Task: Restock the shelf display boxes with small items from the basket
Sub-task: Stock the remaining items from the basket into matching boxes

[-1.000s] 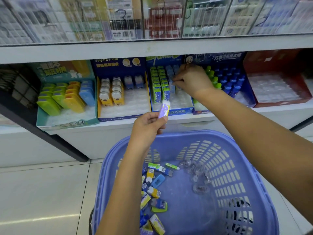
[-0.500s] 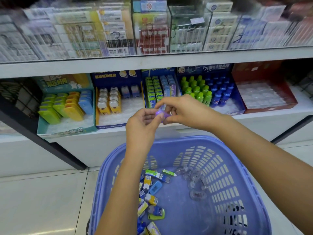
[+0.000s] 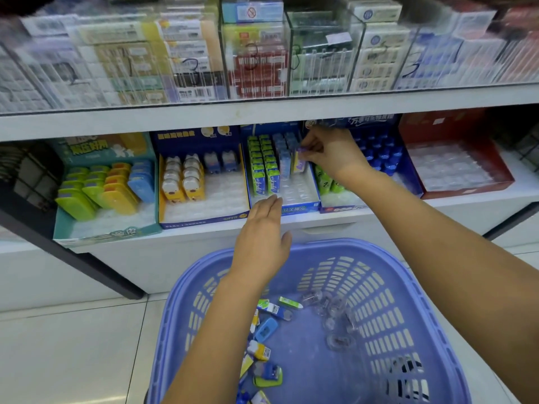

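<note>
My right hand (image 3: 332, 154) pinches a small purple-and-white pack (image 3: 300, 161) and holds it upright in the right-hand row of the blue display box (image 3: 294, 209) on the lower shelf. That box holds rows of green and blue packs. My left hand (image 3: 262, 240) hovers flat and empty, fingers extended, over the far rim of the purple basket (image 3: 414, 287) and just before the box's front edge. Several small loose items (image 3: 264, 339) lie on the left of the basket's floor, with a few clear plastic pieces (image 3: 335, 319) beside them.
A teal box (image 3: 102, 231) with green, yellow and blue cases stands left. Beside it is a dark blue box (image 3: 201, 220) of yellow and blue items. Right are a box of green and blue bottles (image 3: 379, 156) and a red box (image 3: 466, 188). An upper shelf (image 3: 262, 115) overhangs.
My left hand passed the purple pack to my right hand, which carried it up into the blue display box. My left hand has let go and now hovers flat over the basket rim.
</note>
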Action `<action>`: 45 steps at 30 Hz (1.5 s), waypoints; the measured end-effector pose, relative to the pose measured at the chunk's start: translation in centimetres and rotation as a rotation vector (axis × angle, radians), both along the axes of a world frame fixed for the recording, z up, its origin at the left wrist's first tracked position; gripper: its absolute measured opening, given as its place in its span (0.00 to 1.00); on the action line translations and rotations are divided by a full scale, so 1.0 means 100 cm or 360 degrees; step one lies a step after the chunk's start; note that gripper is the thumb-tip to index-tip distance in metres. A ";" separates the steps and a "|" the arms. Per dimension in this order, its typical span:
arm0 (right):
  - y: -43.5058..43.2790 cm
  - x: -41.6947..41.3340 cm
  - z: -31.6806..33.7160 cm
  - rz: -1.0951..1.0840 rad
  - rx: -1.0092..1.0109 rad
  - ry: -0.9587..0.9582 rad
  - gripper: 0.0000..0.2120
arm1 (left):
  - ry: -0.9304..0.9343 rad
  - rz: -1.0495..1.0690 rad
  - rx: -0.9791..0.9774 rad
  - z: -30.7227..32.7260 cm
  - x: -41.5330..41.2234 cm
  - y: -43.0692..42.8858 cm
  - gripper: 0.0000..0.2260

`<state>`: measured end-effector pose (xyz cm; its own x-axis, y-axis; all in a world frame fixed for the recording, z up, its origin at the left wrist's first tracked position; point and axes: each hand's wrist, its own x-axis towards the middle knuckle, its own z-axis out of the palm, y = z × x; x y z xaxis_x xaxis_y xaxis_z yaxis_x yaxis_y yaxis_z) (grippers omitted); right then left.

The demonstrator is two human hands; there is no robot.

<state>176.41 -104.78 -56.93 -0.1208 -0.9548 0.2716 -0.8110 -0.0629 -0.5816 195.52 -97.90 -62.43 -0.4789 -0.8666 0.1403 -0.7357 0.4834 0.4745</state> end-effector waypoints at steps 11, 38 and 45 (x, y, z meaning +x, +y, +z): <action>-0.002 0.009 0.007 0.0048 0.0175 0.0697 0.12 | 0.0029 -0.0053 0.0039 0.000 0.003 -0.001 0.28; 0.170 0.144 -0.265 0.0551 0.1522 0.0004 0.13 | -0.1262 0.0105 0.0919 -0.184 0.086 0.070 0.13; 0.167 0.141 -0.272 0.0647 0.1561 0.0058 0.14 | -0.1466 0.0060 0.0743 -0.193 0.085 0.074 0.11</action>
